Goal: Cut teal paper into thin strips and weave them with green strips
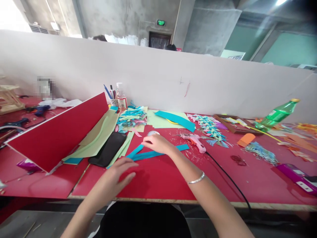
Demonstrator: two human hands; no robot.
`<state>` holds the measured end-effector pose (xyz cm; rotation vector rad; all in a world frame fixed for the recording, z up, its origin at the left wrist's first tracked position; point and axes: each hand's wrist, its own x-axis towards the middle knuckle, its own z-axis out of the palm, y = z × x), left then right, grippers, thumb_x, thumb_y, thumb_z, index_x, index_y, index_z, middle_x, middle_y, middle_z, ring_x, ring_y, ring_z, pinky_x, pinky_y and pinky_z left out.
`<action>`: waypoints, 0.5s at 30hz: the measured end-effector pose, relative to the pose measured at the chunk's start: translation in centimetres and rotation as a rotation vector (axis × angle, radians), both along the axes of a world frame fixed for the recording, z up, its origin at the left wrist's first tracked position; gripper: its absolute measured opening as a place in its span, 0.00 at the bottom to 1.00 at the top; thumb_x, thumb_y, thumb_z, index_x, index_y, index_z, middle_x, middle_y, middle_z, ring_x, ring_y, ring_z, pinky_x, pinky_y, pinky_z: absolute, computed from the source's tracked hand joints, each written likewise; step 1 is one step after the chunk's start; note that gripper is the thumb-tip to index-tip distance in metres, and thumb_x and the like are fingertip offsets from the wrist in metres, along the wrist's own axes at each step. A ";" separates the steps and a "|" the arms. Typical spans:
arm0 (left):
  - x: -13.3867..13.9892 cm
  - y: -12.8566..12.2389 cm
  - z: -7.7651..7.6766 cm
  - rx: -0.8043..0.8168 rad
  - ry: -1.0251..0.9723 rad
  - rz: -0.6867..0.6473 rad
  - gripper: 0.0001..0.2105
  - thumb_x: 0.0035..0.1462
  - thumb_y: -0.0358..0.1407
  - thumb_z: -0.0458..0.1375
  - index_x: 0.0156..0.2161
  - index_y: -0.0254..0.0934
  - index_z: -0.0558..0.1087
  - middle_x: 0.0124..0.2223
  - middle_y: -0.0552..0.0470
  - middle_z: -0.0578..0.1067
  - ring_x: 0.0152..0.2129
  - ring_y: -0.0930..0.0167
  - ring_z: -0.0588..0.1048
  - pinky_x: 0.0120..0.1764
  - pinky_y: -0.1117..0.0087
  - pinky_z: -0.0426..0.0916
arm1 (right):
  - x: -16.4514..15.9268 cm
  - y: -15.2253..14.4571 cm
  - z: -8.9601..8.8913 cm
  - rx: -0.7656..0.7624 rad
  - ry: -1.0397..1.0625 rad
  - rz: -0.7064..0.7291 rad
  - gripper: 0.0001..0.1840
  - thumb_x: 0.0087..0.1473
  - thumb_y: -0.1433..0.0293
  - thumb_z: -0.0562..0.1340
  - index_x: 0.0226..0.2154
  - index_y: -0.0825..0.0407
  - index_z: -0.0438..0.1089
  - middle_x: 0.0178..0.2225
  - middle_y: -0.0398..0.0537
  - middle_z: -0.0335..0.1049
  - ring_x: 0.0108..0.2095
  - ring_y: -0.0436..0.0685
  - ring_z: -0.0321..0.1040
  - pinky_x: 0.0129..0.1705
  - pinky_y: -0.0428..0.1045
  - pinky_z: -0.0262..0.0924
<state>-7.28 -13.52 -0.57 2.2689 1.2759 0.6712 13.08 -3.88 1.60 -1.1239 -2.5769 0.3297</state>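
Observation:
My right hand [156, 144] pinches the upper end of a short blue paper strip [135, 152] above the red tabletop. Near that strip's lower end is my left hand [118, 177], its thumb and fingers apart; whether its fingertips touch the paper I cannot tell. A longer blue paper strip [151, 154] lies flat beneath my right wrist, running to the right. Pale green strips [126, 145] and a black phone [107, 150] lie to the left. Beyond my right wrist rests a pink glue gun [195, 141] with a black cord.
A red board [64, 132] stands slanted at the left. Behind my hands are a pile of cut paper strips [131, 117], a clear bottle [121, 96] and a blue sheet [175, 120]. Rightward lie fringed paper [209, 127], a tilted green bottle [279, 114] and a purple device [297, 178].

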 end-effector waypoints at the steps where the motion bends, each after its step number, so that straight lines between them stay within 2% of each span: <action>1: 0.4 -0.1 -0.3 0.034 0.073 -0.037 0.13 0.55 0.39 0.47 0.45 0.43 0.67 0.48 0.50 0.66 0.44 0.69 0.66 0.45 0.70 0.62 | -0.7 0.4 -0.2 0.057 -0.028 -0.051 0.17 0.55 0.61 0.48 0.28 0.53 0.67 0.24 0.45 0.67 0.27 0.50 0.61 0.30 0.44 0.49; 3: 0.8 -0.2 -1.2 0.119 0.199 -0.017 0.15 0.55 0.38 0.46 0.48 0.44 0.64 0.52 0.48 0.62 0.48 0.66 0.62 0.48 0.64 0.59 | -1.4 0.9 -0.6 0.120 -0.066 -0.132 0.16 0.56 0.63 0.47 0.34 0.52 0.66 0.30 0.47 0.68 0.32 0.51 0.63 0.33 0.45 0.50; 6: 0.6 -0.2 -2.4 0.224 0.335 0.102 0.18 0.55 0.40 0.47 0.51 0.43 0.61 0.55 0.47 0.59 0.51 0.62 0.57 0.50 0.57 0.56 | -0.8 0.5 -1.0 0.131 -0.092 -0.172 0.14 0.57 0.69 0.46 0.40 0.52 0.63 0.38 0.50 0.66 0.39 0.52 0.63 0.38 0.46 0.52; 9: 0.4 -0.2 -3.4 0.241 0.409 0.158 0.22 0.54 0.43 0.46 0.53 0.39 0.58 0.54 0.45 0.60 0.51 0.61 0.58 0.49 0.56 0.57 | 1.2 -1.2 -1.6 0.095 -0.135 -0.150 0.13 0.52 0.69 0.54 0.41 0.54 0.63 0.41 0.53 0.65 0.41 0.55 0.62 0.40 0.48 0.54; 11: 0.5 -0.2 -3.8 0.249 0.445 0.184 0.26 0.53 0.46 0.46 0.55 0.37 0.55 0.54 0.43 0.60 0.50 0.61 0.59 0.48 0.57 0.57 | 2.5 -2.7 -2.2 0.058 -0.192 -0.129 0.18 0.49 0.69 0.57 0.45 0.55 0.61 0.44 0.55 0.63 0.45 0.58 0.60 0.44 0.51 0.53; 15: 1.1 0.2 -4.0 0.323 0.507 0.226 0.30 0.52 0.48 0.46 0.57 0.34 0.51 0.54 0.41 0.61 0.50 0.62 0.60 0.50 0.57 0.54 | 4.3 -5.3 -3.1 0.015 -0.189 -0.166 0.20 0.51 0.70 0.55 0.48 0.54 0.58 0.48 0.55 0.59 0.48 0.59 0.56 0.47 0.54 0.51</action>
